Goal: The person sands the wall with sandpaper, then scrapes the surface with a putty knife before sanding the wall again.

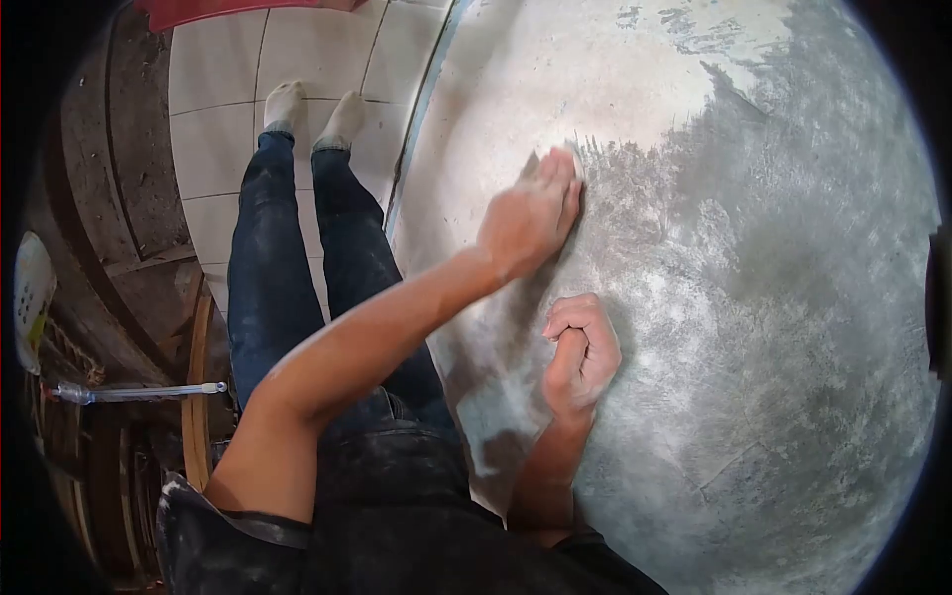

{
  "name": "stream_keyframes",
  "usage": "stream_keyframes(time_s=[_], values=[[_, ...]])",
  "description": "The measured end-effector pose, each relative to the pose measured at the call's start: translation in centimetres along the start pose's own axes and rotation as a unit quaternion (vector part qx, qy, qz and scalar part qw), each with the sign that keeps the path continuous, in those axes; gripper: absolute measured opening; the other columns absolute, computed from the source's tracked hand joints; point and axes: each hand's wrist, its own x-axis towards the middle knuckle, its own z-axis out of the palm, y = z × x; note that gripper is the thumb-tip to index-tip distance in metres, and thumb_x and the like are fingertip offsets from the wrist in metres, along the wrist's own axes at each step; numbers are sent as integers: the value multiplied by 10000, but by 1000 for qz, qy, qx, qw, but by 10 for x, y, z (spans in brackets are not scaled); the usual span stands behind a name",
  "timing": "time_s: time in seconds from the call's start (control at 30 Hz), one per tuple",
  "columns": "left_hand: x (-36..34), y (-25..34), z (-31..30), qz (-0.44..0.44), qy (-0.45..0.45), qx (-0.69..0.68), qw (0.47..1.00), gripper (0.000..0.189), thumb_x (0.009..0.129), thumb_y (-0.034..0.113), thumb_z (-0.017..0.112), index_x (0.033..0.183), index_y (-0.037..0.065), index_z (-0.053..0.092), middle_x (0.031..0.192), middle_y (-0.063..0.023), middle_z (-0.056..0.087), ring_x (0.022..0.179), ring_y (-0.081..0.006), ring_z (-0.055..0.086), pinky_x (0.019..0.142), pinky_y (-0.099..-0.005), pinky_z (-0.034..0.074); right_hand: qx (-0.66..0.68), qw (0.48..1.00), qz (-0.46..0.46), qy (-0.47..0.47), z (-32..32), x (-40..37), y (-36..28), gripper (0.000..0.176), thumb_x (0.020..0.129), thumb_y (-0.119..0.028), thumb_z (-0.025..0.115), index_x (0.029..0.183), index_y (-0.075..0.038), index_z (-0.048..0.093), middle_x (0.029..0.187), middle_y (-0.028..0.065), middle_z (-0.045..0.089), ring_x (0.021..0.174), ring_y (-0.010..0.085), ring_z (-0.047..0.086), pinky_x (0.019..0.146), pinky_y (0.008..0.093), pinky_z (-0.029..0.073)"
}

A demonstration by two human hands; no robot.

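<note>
A grey plastered wall surface [754, 297] fills the right side, paler and whitish toward the top left. My left hand [531, 213] reaches out and presses a small pale pad [567, 154] against it, at the border between the pale and the grey areas; only the pad's edge shows beyond the fingers. My right hand [582, 352] is lower down, curled into a fist that rests on the wall, with nothing visible in it.
Below me are my legs in dark dusty jeans [297, 268] and white socks on a white tiled floor [228, 119]. Wooden boards [129, 198] and a clear plastic tube [139, 393] lie at the left. A red object [198, 10] sits at the top edge.
</note>
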Motion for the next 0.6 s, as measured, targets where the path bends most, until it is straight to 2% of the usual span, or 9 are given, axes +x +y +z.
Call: stream_keyframes(time_s=[0.07, 0.1, 0.2, 0.3, 0.4, 0.43, 0.53, 0.57, 0.6], values=[[21, -13, 4, -14, -2, 1, 1000, 301, 1026, 213, 426, 1154, -23, 563, 1147, -230, 635, 1015, -397, 615, 802, -457, 541, -1, 1000, 20, -2, -2, -2, -4, 199, 755, 117, 424, 748, -13, 575, 748, 103, 590, 599, 161, 528, 543, 259, 403], [30, -17, 6, 18, 39, -22, 999, 276, 1031, 233, 417, 1077, -1, 555, 1082, -220, 633, 914, -417, 607, 738, -492, 527, -2, 1000, 18, -3, -3, -3, -4, 200, 755, 117, 424, 748, -13, 575, 748, 102, 590, 599, 160, 528, 542, 259, 403], [11, -6, 5, -49, -14, -25, 998, 315, 1032, 234, 413, 1172, -12, 551, 1175, -231, 621, 959, -411, 624, 775, -470, 542, -3, 1000, 14, -2, -6, -5, -5, 203, 755, 120, 423, 748, -13, 576, 748, 100, 590, 600, 156, 525, 541, 259, 400], [-24, 13, 4, 11, 38, -5, 999, 369, 1034, 232, 406, 1273, -23, 522, 1263, -247, 589, 1008, -403, 634, 808, -450, 551, -3, 1000, 15, -5, -7, -5, -6, 207, 755, 124, 420, 747, -12, 576, 746, 98, 587, 599, 151, 521, 540, 257, 397], [-13, 14, -4, -40, -50, -17, 998, 410, 1018, 241, 421, 1181, -119, 534, 1231, -315, 581, 1156, -428, 569, 915, -445, 532, -7, 1000, 19, -11, -6, -4, -8, 207, 754, 123, 418, 744, -11, 575, 743, 96, 586, 601, 151, 521, 540, 259, 397], [-1, 10, -5, -85, -79, -30, 993, 427, 1023, 249, 406, 1188, -126, 526, 1236, -322, 575, 1162, -438, 560, 914, -456, 529, -9, 1000, 19, -13, -6, -3, -9, 204, 754, 121, 418, 744, -10, 575, 742, 97, 585, 603, 153, 522, 540, 260, 398], [25, -6, 2, -96, -86, -12, 992, 409, 1032, 242, 401, 1319, -32, 498, 1303, -259, 563, 1023, -431, 627, 832, -458, 549, -5, 999, 30, -9, -9, -7, -9, 199, 754, 116, 420, 742, -9, 575, 742, 98, 585, 606, 157, 524, 541, 265, 401], [20, -3, 2, -82, -51, -33, 995, 412, 1033, 240, 399, 1305, -50, 507, 1294, -276, 560, 1021, -443, 622, 844, -463, 545, -1, 1000, 31, -6, -9, -6, -9, 198, 754, 115, 421, 741, -9, 575, 742, 98, 586, 606, 158, 524, 541, 267, 401], [10, 4, 0, -79, -56, -35, 995, 412, 1034, 236, 398, 1303, -57, 507, 1293, -283, 557, 1023, -446, 620, 850, -464, 544, -5, 1000, 25, -7, -9, -7, -10, 197, 754, 114, 421, 739, -9, 574, 740, 99, 585, 605, 160, 524, 540, 268, 401]])
